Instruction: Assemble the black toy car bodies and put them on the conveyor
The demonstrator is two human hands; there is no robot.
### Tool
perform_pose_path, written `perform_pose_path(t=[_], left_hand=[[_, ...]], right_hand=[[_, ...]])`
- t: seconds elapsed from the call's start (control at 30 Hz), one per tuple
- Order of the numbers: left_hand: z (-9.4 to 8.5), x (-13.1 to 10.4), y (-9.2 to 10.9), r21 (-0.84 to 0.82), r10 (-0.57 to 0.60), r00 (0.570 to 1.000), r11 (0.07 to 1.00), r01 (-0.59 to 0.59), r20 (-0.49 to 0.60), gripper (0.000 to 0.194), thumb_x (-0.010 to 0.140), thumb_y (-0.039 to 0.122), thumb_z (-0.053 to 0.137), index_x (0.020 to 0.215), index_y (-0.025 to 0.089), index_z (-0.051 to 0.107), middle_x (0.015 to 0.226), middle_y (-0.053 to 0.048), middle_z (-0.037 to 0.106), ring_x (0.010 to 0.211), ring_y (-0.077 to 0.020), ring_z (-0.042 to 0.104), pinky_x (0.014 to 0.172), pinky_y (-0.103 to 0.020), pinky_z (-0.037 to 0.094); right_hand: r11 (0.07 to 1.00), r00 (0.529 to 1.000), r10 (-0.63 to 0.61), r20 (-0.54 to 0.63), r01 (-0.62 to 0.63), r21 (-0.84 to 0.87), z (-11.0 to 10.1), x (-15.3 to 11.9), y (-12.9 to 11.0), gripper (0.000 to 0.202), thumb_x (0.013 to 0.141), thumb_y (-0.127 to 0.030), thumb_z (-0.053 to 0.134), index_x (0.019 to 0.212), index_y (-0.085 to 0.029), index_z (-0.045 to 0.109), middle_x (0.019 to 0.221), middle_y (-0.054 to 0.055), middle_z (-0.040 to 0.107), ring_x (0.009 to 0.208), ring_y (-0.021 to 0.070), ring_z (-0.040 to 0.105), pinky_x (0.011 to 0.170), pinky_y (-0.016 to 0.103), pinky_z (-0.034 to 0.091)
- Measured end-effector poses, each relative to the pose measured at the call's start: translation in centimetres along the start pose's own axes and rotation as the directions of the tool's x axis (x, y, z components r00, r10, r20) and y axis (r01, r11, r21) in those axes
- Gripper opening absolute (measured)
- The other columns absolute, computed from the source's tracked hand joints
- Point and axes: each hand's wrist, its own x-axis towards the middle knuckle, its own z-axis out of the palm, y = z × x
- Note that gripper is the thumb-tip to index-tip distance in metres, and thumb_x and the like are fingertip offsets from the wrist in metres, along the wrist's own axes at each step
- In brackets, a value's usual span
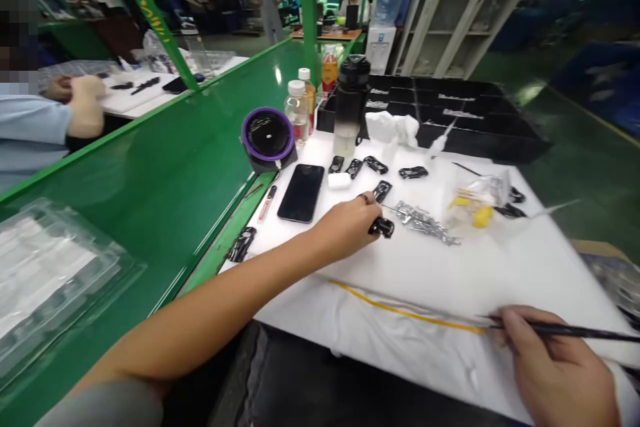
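Grip by fingers (pixel 373 210) of left hand (pixel 353 223) on glossy black car-shaped piece (pixel 383 227), apparently for steadiness; by right hand (pixel 555 363) on slim black rod-shaped tool (pixel 590 331), presumably for control.

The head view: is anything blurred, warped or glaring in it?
In the head view, the white shelving leans, likely wide-angle stretch; also in the head view, the green partition catches a bright glint, the small black piece at the left hand shows pale highlights, and the dark blue heap at far right looks smeared.
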Motion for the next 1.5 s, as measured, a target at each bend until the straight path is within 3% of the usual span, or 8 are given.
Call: perform_pose_path(t=[0.17,0.33,0.63,0.8,0.97,1.13,1.33,1.5], left_hand=[[3.2,7.1,0.3,-0.041,0.07,0.997,0.997,-0.07,0.009,0.017,0.086,0.006,0.059,0.092,0.016,0.072,0.11,-0.014,0.064,0.096,-0.0261,0.068,0.085,-0.039,0.056],[2.9,8.2,-0.3,-0.168,0.067,0.998,0.984,-0.065,0.01,0.033,0.082,0.0,0.057,0.105,0.018,0.074,0.112,-0.011,0.067,0.103,-0.0249,0.067,0.096,-0.039,0.053],[-0.5,-0.6,0.0,-0.386,-0.138,0.99,0.912,0.142,0.039,0.028,0.088,0.026,0.061,0.115,0.028,0.063,0.094,-0.003,0.066,0.073,-0.0174,0.066,0.064,-0.031,0.053],[-0.2,-5.1,0.7,-0.473,-0.153,0.971,0.852,0.225,0.187,0.027,0.091,0.033,0.057,0.117,0.035,0.061,0.096,-0.002,0.067,0.081,-0.0211,0.066,0.066,-0.033,0.053],[1.5,-6.0,0.4,-0.441,-0.073,0.993,0.891,0.106,0.091,0.025,0.092,0.027,0.055,0.115,0.035,0.062,0.104,-0.005,0.063,0.088,-0.0229,0.064,0.073,-0.037,0.053],[2.9,-6.5,-0.1,-0.442,-0.046,0.999,0.896,0.051,0.023,0.03,0.09,0.022,0.057,0.116,0.037,0.059,0.103,-0.006,0.06,0.087,-0.0244,0.063,0.073,-0.04,0.054],[3.8,-7.2,-0.2,-0.408,0.023,0.999,0.913,-0.01,0.026,0.037,0.088,0.018,0.058,0.121,0.035,0.056,0.108,-0.006,0.054,0.082,-0.02,0.062,0.06,-0.03,0.056],[4.0,-7.4,0.0,-0.334,0.078,0.997,0.939,-0.078,-0.012,0.038,0.088,0.012,0.052,0.122,0.028,0.055,0.108,-0.004,0.053,0.081,-0.0163,0.063,0.066,-0.028,0.056]], right_hand=[[0.994,1.0,0.03,-0.001,-0.029,0.104,0.4,-0.1,0.1,0.03,0.086,-0.053,0.074,0.092,-0.024,0.07,0.075,0.002,0.069,0.071,0.0232,0.065,0.067,0.034,0.054],[0.988,0.999,0.007,0.032,-0.012,0.155,0.4,-0.2,0.2,0.026,0.09,-0.049,0.074,0.094,-0.023,0.07,0.074,0.001,0.067,0.069,0.0196,0.062,0.064,0.029,0.052],[0.981,0.997,0.024,0.068,-0.037,0.191,-0.3,0.1,-2.1,0.035,0.096,-0.057,0.066,0.091,-0.023,0.068,0.084,0.004,0.07,0.065,0.0166,0.06,0.064,0.028,0.052],[0.961,0.988,0.151,-0.004,-0.148,-0.235,-3.6,4.0,-2.0,0.048,0.089,-0.06,0.066,0.119,-0.023,0.07,0.062,-0.001,0.062,0.056,0.0197,0.057,0.056,0.03,0.042],[0.754,0.985,0.136,0.106,-0.033,-0.656,-4.5,8.6,-1.8,0.071,0.092,-0.053,0.056,0.148,-0.01,0.052,0.065,0.002,0.065,0.068,0.0273,0.064,0.06,0.035,0.04],[0.758,0.973,0.108,0.204,0.052,-0.65,-4.0,9.7,-2.0,0.058,0.091,-0.058,0.058,0.135,-0.021,0.061,0.071,0.0,0.065,0.066,0.0232,0.063,0.057,0.032,0.039],[0.776,0.98,0.072,0.187,0.063,-0.627,-3.2,9.4,-2.2,0.03,0.089,-0.039,0.057,0.115,-0.025,0.055,0.067,-0.005,0.062,0.063,0.0188,0.06,0.059,0.03,0.039],[0.777,0.989,0.054,0.135,0.043,-0.629,-2.3,9.6,-2.1,0.022,0.086,-0.036,0.059,0.106,-0.027,0.054,0.065,-0.008,0.061,0.062,0.0178,0.059,0.058,0.03,0.039]])
